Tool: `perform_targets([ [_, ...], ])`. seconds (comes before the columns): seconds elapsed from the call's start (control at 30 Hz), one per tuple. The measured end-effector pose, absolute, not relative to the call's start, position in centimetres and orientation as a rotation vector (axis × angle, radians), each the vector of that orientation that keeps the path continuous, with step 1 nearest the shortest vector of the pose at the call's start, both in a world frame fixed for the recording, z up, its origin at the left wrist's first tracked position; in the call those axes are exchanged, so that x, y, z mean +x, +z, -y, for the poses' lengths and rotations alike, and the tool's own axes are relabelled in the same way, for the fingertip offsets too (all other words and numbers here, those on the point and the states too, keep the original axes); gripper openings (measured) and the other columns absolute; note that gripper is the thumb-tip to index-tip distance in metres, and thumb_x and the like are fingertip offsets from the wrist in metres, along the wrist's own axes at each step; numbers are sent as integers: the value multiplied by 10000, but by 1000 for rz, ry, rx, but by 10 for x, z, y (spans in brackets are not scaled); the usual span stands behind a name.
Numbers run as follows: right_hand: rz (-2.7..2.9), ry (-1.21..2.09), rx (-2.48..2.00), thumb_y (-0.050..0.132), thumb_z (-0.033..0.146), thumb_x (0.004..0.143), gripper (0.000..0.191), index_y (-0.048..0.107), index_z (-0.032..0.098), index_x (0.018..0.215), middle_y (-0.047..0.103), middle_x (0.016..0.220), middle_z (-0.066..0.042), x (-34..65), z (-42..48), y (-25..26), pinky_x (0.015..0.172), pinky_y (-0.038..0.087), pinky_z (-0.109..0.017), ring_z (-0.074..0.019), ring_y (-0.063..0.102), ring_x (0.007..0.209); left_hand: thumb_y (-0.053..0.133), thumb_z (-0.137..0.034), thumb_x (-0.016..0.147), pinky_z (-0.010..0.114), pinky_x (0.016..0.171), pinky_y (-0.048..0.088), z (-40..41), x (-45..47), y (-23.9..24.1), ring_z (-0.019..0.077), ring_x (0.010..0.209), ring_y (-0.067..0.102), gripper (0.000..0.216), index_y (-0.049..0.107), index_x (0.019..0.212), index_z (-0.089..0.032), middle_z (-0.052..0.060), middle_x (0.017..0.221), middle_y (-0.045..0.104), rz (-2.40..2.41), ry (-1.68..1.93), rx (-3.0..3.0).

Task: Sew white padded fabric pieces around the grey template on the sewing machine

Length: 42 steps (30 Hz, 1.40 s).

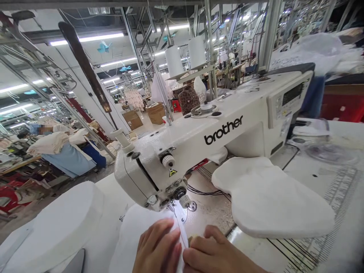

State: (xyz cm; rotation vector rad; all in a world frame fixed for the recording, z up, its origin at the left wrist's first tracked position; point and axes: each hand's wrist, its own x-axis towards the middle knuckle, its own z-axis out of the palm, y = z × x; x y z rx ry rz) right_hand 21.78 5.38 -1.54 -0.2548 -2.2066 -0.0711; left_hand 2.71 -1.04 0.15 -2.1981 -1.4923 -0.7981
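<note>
Held white fabric (133,229) at a sewing machine (196,142).
Pinched its edge in the right hand (212,252); rested the bent left hand (157,244) atop, grip unclear.

Sewing machine (196,140), white, lettered "brother"; control panel (290,98) on its right end, lamp lit at the needle. White fabric (127,235), under the needle area. Left hand (159,246), fingers bent, resting on the fabric just before the needle. Right hand (216,252), fingers curled at the fabric's edge, beside the left. White padded piece (275,197), rounded outline, lying right of the needle, partly over ruler markings (344,189). White pieces (65,216), at left. Thread cones, two, white (174,60), above the machine. Cardboard boxes (155,113), on the floor behind.
</note>
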Motion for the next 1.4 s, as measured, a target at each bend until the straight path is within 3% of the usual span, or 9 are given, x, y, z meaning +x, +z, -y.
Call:
perform_targets([
  [0.2,2296,-73,-207,410,203,1056,330,498,170,740,558,726,35,213,-74,-3,643,259,-337,-139,438,672,529,-314,944,233,866,563,-2,15,9,134,1034,673,159,625,1064,-273,11,1116,705,1558,-661,-2159],
  [0.37,2450,13,-249,607,261,966,231,514,187,769,609,774,47,207,-81,-4,733,282,-351,-154,476,726,511,-358,956,221,790,587,-11,9,8,133,933,703,178,603,1083,-273,-4,963,729,1552,-619,-2214],
  [0.5,2460,0,-235,584,233,973,196,520,187,794,619,793,45,205,-84,-7,728,290,-356,-150,482,720,515,-333,952,239,776,581,-11,8,22,150,921,702,203,609,1114,-255,25,987,722,1487,-531,-2263],
  [0.63,2373,-36,-219,477,220,1025,229,508,183,800,608,783,41,205,-87,-7,715,292,-350,-144,478,707,519,-150,932,239,750,562,-13,10,40,130,817,676,125,615,1001,-190,35,942,715,1251,-559,-2521],
  [0.83,2300,-42,-186,376,257,1080,322,483,188,785,584,724,47,205,-87,-8,723,285,-347,-145,469,697,570,-145,926,220,894,553,-19,8,38,135,930,667,154,589,1079,-145,75,981,714,1117,-776,-2679],
  [1.1,2529,108,-284,632,259,955,111,551,208,900,658,909,62,220,-88,20,863,319,-363,-161,552,851,564,-107,914,227,893,566,-11,14,25,138,1001,649,208,616,1099,-186,63,1031,688,1384,-809,-2594],
  [1.4,2618,304,-289,611,204,953,57,579,227,994,661,1011,45,226,-92,25,937,334,-379,-175,559,945,542,-114,923,240,948,550,-9,11,34,139,1058,646,266,598,1171,-191,82,1120,684,1430,-805,-2691],
])
